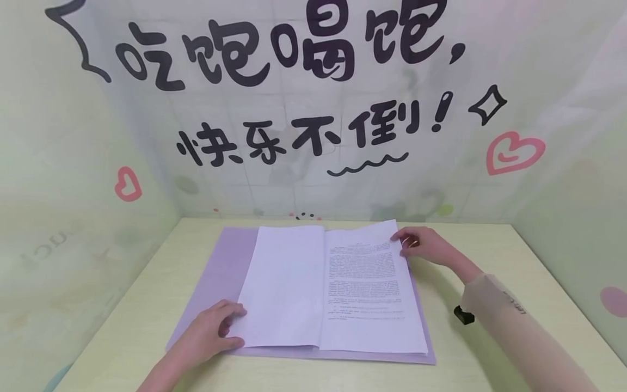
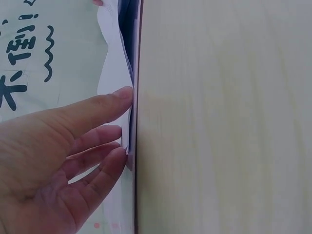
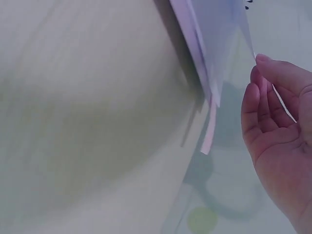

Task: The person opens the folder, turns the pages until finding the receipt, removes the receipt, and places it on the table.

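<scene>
An open booklet with a light purple cover [image 1: 235,256] lies on the table. Its left page [image 1: 284,283] is blank, and the right page [image 1: 364,294] carries printed text. My left hand [image 1: 213,329] rests at the lower left corner of the blank page, thumb and fingers spread along the paper's edge. In the left wrist view, the left thumb [image 2: 124,95] lies on the sheet at the booklet's edge. My right hand [image 1: 423,245] pinches the upper right corner of the printed page between thumb and fingers. That corner is raised off the cover in the right wrist view.
The booklet lies on a pale wooden table [image 1: 142,305]. Behind it rises a printed fabric wall [image 1: 274,190] with large black characters. A thin pink strip [image 3: 208,129] sticks out past the booklet. A small black object [image 1: 463,315] shows beside the right sleeve [image 1: 509,321].
</scene>
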Motion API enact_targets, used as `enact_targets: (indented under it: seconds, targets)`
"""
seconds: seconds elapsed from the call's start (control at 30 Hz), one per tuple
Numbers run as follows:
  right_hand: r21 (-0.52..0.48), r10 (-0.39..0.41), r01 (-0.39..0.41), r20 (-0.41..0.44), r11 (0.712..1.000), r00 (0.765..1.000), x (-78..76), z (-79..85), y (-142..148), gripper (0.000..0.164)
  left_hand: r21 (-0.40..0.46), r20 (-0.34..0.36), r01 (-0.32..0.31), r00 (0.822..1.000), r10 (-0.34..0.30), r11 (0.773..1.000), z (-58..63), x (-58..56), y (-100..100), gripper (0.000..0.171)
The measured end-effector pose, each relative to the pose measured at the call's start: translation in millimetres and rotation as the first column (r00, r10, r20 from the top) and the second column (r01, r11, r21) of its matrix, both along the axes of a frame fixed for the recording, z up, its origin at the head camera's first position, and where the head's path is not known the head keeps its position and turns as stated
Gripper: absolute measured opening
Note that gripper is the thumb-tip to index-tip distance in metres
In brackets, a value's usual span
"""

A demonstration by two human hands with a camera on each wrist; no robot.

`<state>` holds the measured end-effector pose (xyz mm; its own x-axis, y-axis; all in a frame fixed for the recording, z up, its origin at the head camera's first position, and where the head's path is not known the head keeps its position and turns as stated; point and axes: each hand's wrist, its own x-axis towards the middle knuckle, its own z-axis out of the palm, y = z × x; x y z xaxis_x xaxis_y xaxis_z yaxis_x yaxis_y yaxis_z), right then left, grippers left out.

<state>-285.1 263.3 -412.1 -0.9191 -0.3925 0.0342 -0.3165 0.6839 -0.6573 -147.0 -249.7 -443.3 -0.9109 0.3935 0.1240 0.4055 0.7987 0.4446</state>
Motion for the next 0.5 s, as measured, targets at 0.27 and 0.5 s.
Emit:
enact_targets:
  seconds: [0.27,0.5]
  targets:
    - [0.007,0.048,-0.048,0.010,0.999,0.999,-4.6,25.4,1.4,0.034,-0.013,-0.028,-0.002,1.000,0.002,1.000,-0.1,1.2,3.0,0.047]
    - [0.039,0.090,-0.091,0.006,0.995,0.996,-11.6,48.4,-4.8,0.032,0.047,0.018,0.025,1.000,-0.026,0.999,1.9,2.3,3.7,0.048]
